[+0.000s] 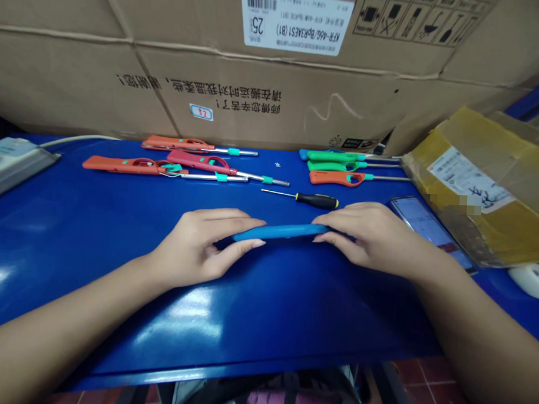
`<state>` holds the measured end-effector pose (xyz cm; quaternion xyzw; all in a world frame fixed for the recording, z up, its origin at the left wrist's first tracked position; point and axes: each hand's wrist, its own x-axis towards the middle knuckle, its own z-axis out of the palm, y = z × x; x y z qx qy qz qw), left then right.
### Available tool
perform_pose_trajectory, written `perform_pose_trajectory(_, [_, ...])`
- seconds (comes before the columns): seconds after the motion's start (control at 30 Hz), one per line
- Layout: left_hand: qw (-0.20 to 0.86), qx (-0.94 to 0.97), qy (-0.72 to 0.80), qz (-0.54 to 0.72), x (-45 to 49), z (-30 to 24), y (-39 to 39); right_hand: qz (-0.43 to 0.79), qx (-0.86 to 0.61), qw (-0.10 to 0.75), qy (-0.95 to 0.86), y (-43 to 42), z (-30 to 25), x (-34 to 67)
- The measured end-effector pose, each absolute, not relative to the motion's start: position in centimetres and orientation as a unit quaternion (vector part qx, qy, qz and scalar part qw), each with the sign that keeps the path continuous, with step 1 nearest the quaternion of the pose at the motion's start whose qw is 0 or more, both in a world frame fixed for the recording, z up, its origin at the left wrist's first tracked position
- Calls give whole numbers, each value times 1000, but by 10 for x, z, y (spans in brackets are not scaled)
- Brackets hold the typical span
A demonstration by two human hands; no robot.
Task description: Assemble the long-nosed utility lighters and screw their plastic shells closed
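Glossy blue counter (pixel 300 321). Left hand (pixel 206 244), right hand (pixel 370 232) pinch opposite ends of slim blue plastic piece (pixel 284 231); long axis left-right.

A smooth, glossy blue tabletop (pixel 115 314) spans the scene, catching white glare at the left and towards the near edge. A large brown cardboard box (pixel 203 64) stands along its far side. Below, dark straight legs (pixel 393 390) show against a reddish tiled floor (pixel 435 390) with pale joints.
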<state>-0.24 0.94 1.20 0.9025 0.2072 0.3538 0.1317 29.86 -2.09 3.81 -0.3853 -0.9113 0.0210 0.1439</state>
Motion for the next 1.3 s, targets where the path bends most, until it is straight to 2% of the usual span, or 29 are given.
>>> perform_pose_trajectory(0.13, [152,903,207,346,-3,9,13,2,-388,136,-911,-21,39,299])
perform_pose_trajectory(0.4, [163,910,194,329,-5,9,23,51,-404,122,-905,-12,40,311])
perform_pose_trajectory(0.67, [159,902,211,342,-8,10,22,-32,-409,91,-908,-17,41,304])
perform_pose_trajectory(1.07, [138,903,176,367,-7,8,20,-4,-376,170,-911,-15,35,299])
perform_pose_trajectory(1.3, [132,893,191,385,-7,8,21,-44,-370,186,-909,-15,41,300])
